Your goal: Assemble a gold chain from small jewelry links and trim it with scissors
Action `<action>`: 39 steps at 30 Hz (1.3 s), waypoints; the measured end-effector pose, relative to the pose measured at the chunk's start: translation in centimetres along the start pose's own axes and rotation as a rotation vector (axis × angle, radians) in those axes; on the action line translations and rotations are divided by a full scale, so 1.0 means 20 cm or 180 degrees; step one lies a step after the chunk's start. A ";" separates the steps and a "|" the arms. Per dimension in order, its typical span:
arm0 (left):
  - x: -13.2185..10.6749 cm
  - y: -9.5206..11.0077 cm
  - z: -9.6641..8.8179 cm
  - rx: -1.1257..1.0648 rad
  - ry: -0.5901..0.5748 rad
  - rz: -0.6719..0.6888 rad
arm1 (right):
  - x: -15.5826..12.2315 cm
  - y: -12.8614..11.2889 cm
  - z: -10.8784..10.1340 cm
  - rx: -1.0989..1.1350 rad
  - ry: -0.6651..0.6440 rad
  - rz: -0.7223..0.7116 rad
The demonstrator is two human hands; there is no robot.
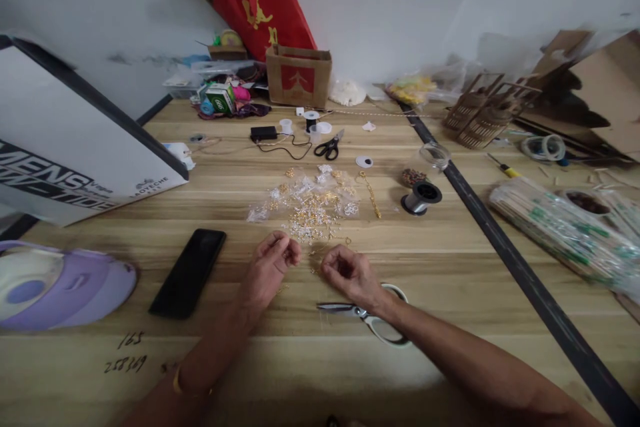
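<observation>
My left hand [273, 259] is closed just in front of a pile of gold and silver beads [313, 217], its fingers curled together over something too small to make out. To its right, my right hand [350, 272] has thumb and forefinger pinched; whatever they hold is hidden. Between the two hands lies a thin gold chain [315, 253] on the table. White-handled scissors [385, 328] rest partly under my right wrist, blades pointing left. Behind the beads are small clear plastic bags [300, 187] of findings. A gold chain strip [371, 195] lies to their right.
A black phone [188, 273] and a purple visor [75, 287] lie left. Black scissors [329, 145] and a wire spool [421, 199] stand beyond the beads. A white box [85, 147] rises at left; packaged sticks [555, 227] lie right.
</observation>
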State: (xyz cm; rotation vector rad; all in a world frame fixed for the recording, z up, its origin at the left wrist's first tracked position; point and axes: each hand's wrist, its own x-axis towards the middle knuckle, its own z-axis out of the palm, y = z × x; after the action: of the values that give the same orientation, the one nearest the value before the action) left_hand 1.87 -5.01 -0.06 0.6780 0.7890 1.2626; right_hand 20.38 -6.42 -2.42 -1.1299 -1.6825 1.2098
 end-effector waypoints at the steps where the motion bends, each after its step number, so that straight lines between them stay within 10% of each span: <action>1: 0.00 0.00 0.00 0.0007 0.0010 0.0005 | 0.00 0.00 0.00 0.0011 -0.0002 -0.0018; 39: 0.07 0.05 -0.10 -0.0143 0.0261 0.0245 | 0.01 0.01 0.00 0.0089 0.0031 0.0045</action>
State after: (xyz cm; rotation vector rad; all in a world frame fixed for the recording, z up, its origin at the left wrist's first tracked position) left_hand -0.19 -3.36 -0.58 0.6287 0.8055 1.3812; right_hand 20.30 -6.28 -2.60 -1.1306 -1.6482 1.2309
